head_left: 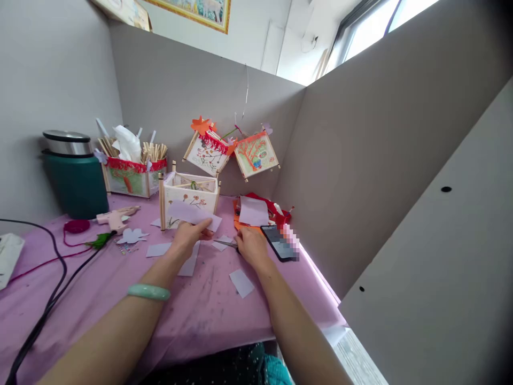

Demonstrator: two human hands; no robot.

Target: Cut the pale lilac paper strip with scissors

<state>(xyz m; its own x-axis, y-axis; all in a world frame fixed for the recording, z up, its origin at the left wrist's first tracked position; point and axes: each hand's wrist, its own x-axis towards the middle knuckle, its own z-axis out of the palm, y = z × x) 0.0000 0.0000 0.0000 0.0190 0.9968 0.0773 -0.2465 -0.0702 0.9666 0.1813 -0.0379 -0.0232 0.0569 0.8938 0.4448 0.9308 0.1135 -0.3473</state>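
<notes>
Between the thumb and fingers of my left hand (190,237) is a sheet of pale lilac paper (186,213), raised in front of a decorated box frame of sticks and white panels (192,193). My right hand (251,244) is closed around the handles of a pair of scissors (225,243). The blades point left, toward my left hand, and lie apart from the raised sheet. Under and around both hands lie cut lilac paper pieces (241,283). A phone (279,243) rests just right of my right hand.
At the left stand a green tumbler (75,176) and a stick-filled decorated box (127,179). A pink glue gun (114,220), red yarn (77,226) and black cables (56,294) lie nearby. Two decorated panels (256,155) hang at the back. Grey partitions (380,139) enclose the table.
</notes>
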